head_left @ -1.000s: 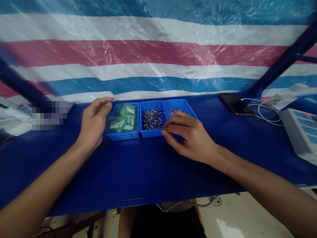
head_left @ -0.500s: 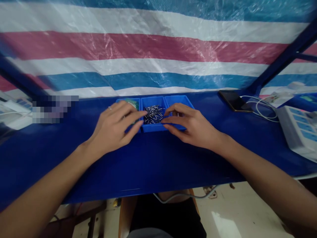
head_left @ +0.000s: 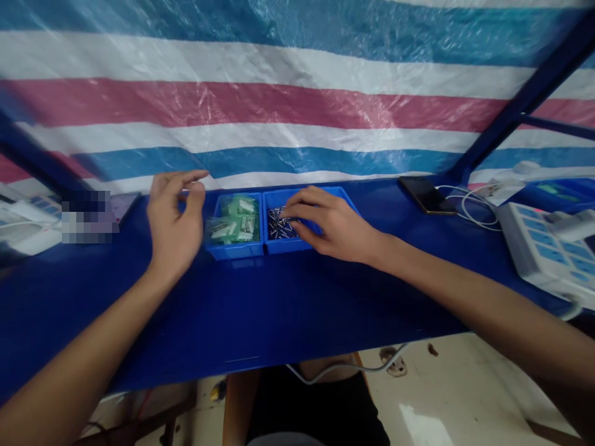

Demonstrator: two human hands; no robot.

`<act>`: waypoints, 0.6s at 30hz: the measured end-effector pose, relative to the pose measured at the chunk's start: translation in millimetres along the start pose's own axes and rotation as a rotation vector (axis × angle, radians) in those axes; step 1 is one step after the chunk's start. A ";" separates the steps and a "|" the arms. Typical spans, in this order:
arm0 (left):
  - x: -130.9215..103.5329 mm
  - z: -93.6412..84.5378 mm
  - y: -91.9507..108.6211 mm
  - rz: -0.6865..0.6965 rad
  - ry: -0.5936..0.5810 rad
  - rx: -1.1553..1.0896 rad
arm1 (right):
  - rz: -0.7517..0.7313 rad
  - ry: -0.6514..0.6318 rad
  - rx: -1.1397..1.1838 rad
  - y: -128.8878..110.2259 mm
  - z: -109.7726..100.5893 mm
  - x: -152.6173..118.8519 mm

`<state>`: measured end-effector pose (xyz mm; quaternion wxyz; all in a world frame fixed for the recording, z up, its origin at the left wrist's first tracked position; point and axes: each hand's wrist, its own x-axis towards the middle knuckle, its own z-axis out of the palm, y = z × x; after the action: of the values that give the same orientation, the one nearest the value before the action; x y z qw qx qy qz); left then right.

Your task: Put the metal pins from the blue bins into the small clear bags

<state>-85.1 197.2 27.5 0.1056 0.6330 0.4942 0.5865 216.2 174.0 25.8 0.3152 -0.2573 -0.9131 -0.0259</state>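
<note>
The person's bare left hand (head_left: 175, 217) is raised just beside a blue plastic open-topped bin (head_left: 237, 250) on the left of the row. Its fingers are loosely curved, with a gap between them and the thumb, and it is grasping nothing visible. That bin holds clear and green plastic packets (head_left: 239, 217) with small white and metallic pieces showing among them.

The bare right hand (head_left: 335, 224) reaches from the right over a second blue plastic bin (head_left: 284, 246), the middle one, which holds a heap of thin, shiny metal pins (head_left: 279, 229). Its thumb and fingertips are brought together at the right side of the heap; whether a pin is pinched there cannot be told. A third blue plastic bin (head_left: 346, 197) shows at its far right corner, the rest hidden behind the right hand.

The bins stand on the far part of a glossy dark-blue table (head_left: 279, 310), before a sheet striped in blue, white and red (head_left: 297, 102). At the far right lie a black flat phone (head_left: 425, 195) and a loosely looped white cable (head_left: 469, 214); nearer on the right sits a white power strip with blue socket panels (head_left: 548, 248).
</note>
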 end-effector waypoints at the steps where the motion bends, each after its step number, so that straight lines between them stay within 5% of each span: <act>1: 3.3 1.5 -8.8 -0.118 0.016 -0.053 | -0.021 -0.034 0.002 -1.2 0.7 16.7; 5: 5.1 12.3 -40.3 -0.363 -0.025 -0.183 | 0.055 -0.465 -0.011 -8.0 9.2 94.7; 9: -3.9 20.1 -51.7 -0.461 -0.050 -0.277 | 0.065 -0.687 0.020 -9.2 25.5 148.3; 18: -20.4 27.9 -62.2 -0.398 -0.022 -0.341 | 0.154 -0.849 0.021 -10.1 42.4 159.9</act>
<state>-89.1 224.8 -38.0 0.3295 0.5026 0.5019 0.6219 80.5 246.7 87.2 -0.0848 -0.3092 -0.9402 0.1151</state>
